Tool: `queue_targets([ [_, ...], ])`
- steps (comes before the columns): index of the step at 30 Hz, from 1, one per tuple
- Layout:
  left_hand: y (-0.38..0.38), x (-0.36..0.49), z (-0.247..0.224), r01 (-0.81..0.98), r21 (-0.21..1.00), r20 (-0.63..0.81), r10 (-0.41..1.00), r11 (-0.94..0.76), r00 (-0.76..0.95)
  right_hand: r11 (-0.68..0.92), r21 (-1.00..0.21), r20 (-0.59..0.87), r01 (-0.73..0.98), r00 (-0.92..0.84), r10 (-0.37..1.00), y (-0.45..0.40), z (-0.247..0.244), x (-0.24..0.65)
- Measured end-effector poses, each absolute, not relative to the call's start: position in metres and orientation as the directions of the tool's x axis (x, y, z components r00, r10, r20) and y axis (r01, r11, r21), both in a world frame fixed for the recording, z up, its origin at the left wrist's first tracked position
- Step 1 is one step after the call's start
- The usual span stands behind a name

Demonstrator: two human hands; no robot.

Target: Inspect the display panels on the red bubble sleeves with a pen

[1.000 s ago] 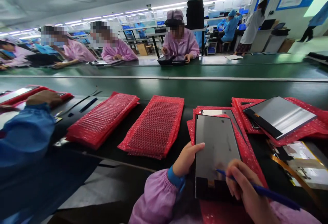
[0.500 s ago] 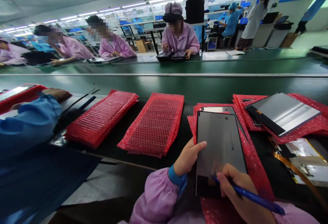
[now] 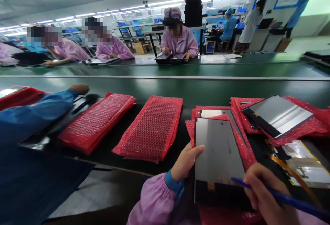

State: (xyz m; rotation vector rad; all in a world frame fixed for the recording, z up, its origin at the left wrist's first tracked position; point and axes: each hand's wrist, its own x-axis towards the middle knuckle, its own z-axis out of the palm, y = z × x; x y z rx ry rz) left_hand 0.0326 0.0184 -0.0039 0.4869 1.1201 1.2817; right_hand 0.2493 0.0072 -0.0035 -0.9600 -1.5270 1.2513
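My left hand (image 3: 186, 162) grips the left edge of an LCD panel (image 3: 215, 149), thumb on top of its grey back. The panel is tilted, with a black strip and a small orange-brown tab at its near end. My right hand (image 3: 268, 190) is closed round a slim blue pen (image 3: 283, 197). The pen's tip is over the panel's lower right part; whether it touches cannot be made out. Under the panel lie red bubble-wrap bags (image 3: 244, 134) and another panel (image 3: 219, 113), mostly covered.
Two stacks of red bubble-wrap bags (image 3: 154, 125) (image 3: 99, 120) lie to the left. At right another panel (image 3: 279, 113) rests on red bags, with metallic parts (image 3: 304, 159) nearer. A co-worker's blue sleeve (image 3: 38, 113) reaches in from the left. Several people sit across the green conveyor (image 3: 206, 87).
My right hand and the pen have moved right, from the panel's dark lower strip, uncovering the tab. The co-worker's blue sleeve at left has reached farther forward and right.
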Motion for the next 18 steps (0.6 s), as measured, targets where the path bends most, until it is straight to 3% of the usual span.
queue_targets([
  [3, 0.019, 0.031, 0.000, -0.504, 0.816, -0.370, 0.925, 0.282, -0.082, 0.271, -0.961, 0.275, -0.053, -0.086, 0.958, 0.040, 0.033, 0.277],
  [7, 0.020, 0.024, -0.002, -0.473, 0.805, -0.463, 0.877, 0.357, -0.125, 0.301, -0.950, 0.307, 0.084, 0.074, 0.949, 0.116, 0.058, 0.302],
  [12, 0.023, 0.019, -0.009, -0.473, 0.788, -0.514, 0.844, 0.395, -0.151, 0.220, -0.943, 0.243, 0.250, 0.064, 0.968, 0.208, 0.026, 0.310],
  [18, 0.025, 0.017, -0.015, -0.485, 0.780, -0.524, 0.837, 0.395, -0.160, 0.189, -0.930, 0.221, 0.314, 0.068, 0.973, 0.245, -0.011, 0.304],
])
